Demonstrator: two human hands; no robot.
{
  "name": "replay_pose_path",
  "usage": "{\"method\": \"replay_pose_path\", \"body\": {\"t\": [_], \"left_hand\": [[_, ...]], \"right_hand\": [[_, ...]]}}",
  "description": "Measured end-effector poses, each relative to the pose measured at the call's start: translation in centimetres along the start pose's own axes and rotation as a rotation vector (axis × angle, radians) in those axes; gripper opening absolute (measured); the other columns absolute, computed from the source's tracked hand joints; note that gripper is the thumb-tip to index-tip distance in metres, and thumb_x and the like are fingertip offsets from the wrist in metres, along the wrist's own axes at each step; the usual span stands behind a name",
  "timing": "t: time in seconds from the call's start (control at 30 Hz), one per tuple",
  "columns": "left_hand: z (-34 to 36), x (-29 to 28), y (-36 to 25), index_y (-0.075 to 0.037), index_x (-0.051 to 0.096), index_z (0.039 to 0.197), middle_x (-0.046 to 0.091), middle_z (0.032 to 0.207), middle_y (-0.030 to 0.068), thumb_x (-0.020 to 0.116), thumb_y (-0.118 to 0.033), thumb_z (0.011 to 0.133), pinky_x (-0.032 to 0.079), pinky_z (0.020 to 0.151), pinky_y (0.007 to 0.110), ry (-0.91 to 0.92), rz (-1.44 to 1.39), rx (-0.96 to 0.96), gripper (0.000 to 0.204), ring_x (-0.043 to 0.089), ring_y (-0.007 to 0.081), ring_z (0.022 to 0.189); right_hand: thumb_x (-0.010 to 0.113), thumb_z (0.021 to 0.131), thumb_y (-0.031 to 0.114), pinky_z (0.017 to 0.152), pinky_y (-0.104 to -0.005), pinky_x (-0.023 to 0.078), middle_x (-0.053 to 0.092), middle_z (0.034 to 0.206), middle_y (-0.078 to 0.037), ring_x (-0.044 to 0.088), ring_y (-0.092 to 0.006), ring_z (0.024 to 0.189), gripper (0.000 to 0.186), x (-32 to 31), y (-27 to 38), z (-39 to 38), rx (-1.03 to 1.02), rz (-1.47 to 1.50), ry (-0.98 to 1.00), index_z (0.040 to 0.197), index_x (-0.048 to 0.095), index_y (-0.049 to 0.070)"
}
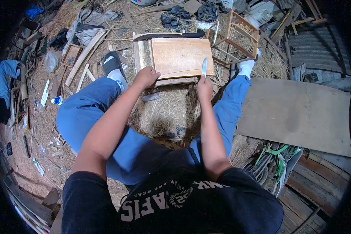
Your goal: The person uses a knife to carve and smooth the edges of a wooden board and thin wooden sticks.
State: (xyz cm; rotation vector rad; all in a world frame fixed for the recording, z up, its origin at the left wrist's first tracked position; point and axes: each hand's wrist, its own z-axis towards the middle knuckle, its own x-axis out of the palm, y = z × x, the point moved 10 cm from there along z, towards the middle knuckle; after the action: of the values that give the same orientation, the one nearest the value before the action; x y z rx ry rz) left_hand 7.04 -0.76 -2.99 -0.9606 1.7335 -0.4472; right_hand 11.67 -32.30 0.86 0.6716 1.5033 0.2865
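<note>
In my right hand (204, 88) is a small knife (204, 66), gripped by its handle with the blade pointing up and away from me. The blade lies over the right part of a pale wooden board (182, 51). My left hand (146, 77) is closed at the board's near left corner. A thin, light strip (180, 72) runs from its fingertips along the board's near edge toward the knife. Across the board's far edge rests a machete (160, 35) with a black handle, its blade to the left.
A wooden-framed cage (238, 37) stands right of the board, by my right foot. Scraps of wood (85, 58), a small wooden frame (71, 55) and dark plastic bags (175, 17) lie on the straw-strewn ground. A large flat panel (296, 113) lies to the right, beside a green-and-black motorbike part (282, 156).
</note>
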Motion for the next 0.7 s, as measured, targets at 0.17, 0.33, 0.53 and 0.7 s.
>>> {"method": "replay_pose_path", "body": {"t": [0.17, 0.33, 0.53, 0.7], "left_hand": [[0.3, 0.4, 0.2, -0.001, 0.061, 0.083, 0.067, 0.079, 0.017, 0.071, -0.041, 0.086, 0.051, 0.072, 0.041, 0.044, -0.021, -0.001, 0.042, 0.065, 0.03, 0.075], [0.5, 0.5, -0.1, -0.001, 0.061, 0.082, 0.065, 0.074, 0.0136, 0.072, -0.039, 0.086, 0.051, 0.068, 0.04, 0.012, -0.017, 0.029, 0.04, 0.063, 0.025, 0.069], [0.9, 0.8, 0.7, -0.001, 0.059, 0.077, 0.064, 0.071, 0.0107, 0.073, -0.039, 0.086, 0.05, 0.065, 0.039, 0.014, -0.076, 0.056, 0.041, 0.059, 0.0201, 0.067], [1.2, 1.1, 1.4, -0.001, 0.059, 0.078, 0.063, 0.071, 0.0101, 0.073, -0.039, 0.086, 0.049, 0.065, 0.038, 0.032, -0.046, 0.018, 0.042, 0.058, 0.0197, 0.067]], "right_hand": [[0.047, 0.101, 0.038, 0.074, -0.0553, 0.049, 0.065, 0.084, -0.029, 0.063, -0.0493, 0.082, 0.048, 4.3, 5.1, -5.3, -0.139, 0.032, 0.171, 0.085, 0.068, -0.002], [0.046, 0.101, 0.034, 0.069, -0.0562, 0.046, 0.065, 0.083, -0.03, 0.062, -0.0498, 0.078, 0.046, 1.7, 0.5, -0.3, -0.074, 0.116, 0.124, 0.086, 0.068, -0.003], [0.044, 0.102, 0.03, 0.071, -0.056, 0.049, 0.064, 0.08, -0.031, 0.063, -0.0506, 0.079, 0.045, 1.6, 4.0, -3.9, -0.153, 0.082, -0.025, 0.084, 0.067, -0.004], [0.046, 0.101, 0.034, 0.075, -0.0552, 0.05, 0.066, 0.085, -0.03, 0.064, -0.0495, 0.084, 0.045, 4.1, 4.6, -5.2, -0.105, 0.043, 0.205, 0.084, 0.067, -0.002]]}}
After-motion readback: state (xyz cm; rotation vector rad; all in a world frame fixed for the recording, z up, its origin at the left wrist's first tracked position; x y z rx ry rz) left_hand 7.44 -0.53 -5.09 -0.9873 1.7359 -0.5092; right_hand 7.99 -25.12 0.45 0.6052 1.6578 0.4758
